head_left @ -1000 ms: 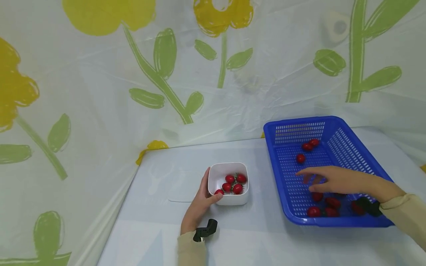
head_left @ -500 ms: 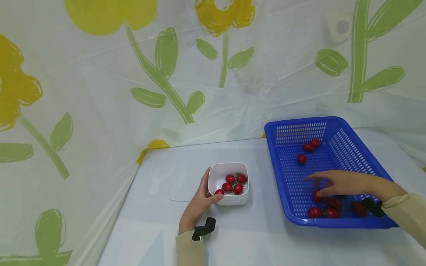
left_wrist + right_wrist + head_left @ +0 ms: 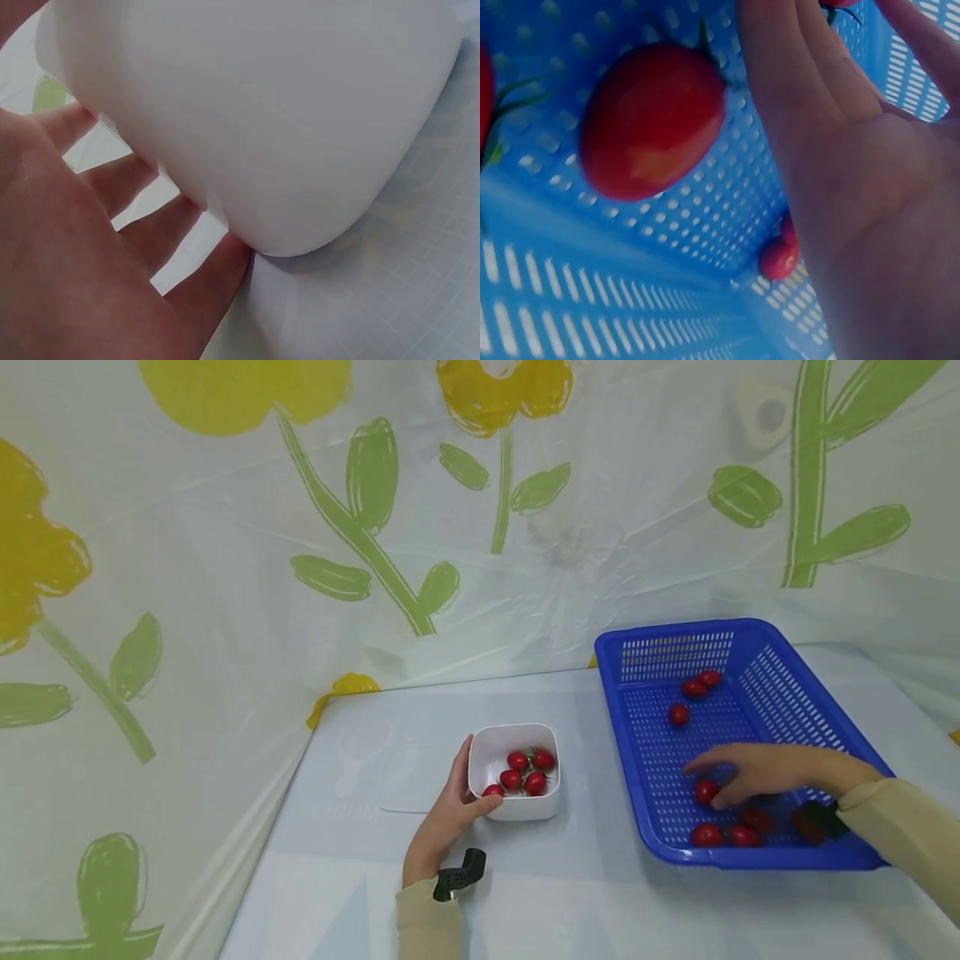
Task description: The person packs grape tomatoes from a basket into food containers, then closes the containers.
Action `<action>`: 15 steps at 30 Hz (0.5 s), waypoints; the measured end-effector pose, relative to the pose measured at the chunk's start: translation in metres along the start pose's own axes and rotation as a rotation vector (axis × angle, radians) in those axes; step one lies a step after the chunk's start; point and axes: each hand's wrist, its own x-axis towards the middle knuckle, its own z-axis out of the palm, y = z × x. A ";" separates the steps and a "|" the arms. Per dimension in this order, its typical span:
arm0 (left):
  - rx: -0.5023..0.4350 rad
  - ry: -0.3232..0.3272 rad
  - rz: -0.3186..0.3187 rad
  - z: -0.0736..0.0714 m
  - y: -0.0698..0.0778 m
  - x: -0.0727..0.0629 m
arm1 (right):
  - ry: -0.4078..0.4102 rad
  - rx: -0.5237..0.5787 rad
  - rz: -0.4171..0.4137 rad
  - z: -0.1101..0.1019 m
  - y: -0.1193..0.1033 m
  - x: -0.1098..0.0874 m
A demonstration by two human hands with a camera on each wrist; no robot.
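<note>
My left hand (image 3: 447, 814) grips a white square plastic container (image 3: 513, 810) on the table, thumb over its near rim and fingers along its left side. In the left wrist view the fingertips touch the white wall (image 3: 277, 127). Several cherry tomatoes (image 3: 535, 783) with green stems lie inside the container. My right hand (image 3: 772, 772) reaches down into a blue perforated basket (image 3: 618, 727), with a cherry tomato (image 3: 706, 792) pinched between its thumb and fingers. In the right wrist view that tomato (image 3: 840, 3) shows only partly at the top, beyond the fingers.
More cherry tomatoes (image 3: 707, 836) lie near the basket's front wall, one (image 3: 654, 120) close to the right hand in the right wrist view. A few others (image 3: 694, 688) lie toward its back. Behind the white table (image 3: 585, 893) hangs a flower-printed sheet (image 3: 225, 543).
My right hand has lowered slightly in the basket. The cherry tomato at its fingers has shifted a little left and back, between thumb and fingers. My left hand keeps its grip on the container.
</note>
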 end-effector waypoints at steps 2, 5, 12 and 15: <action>0.003 0.004 0.002 0.000 0.000 0.000 | -0.002 -0.009 -0.003 0.000 -0.002 0.002; 0.011 0.009 -0.003 0.001 -0.001 0.000 | -0.004 -0.013 0.002 0.001 -0.006 0.004; 0.019 0.003 0.000 0.000 -0.001 0.000 | -0.014 -0.003 0.025 0.003 -0.013 0.010; 0.019 0.004 0.010 -0.001 0.000 -0.002 | 0.005 -0.007 -0.027 0.001 -0.016 0.011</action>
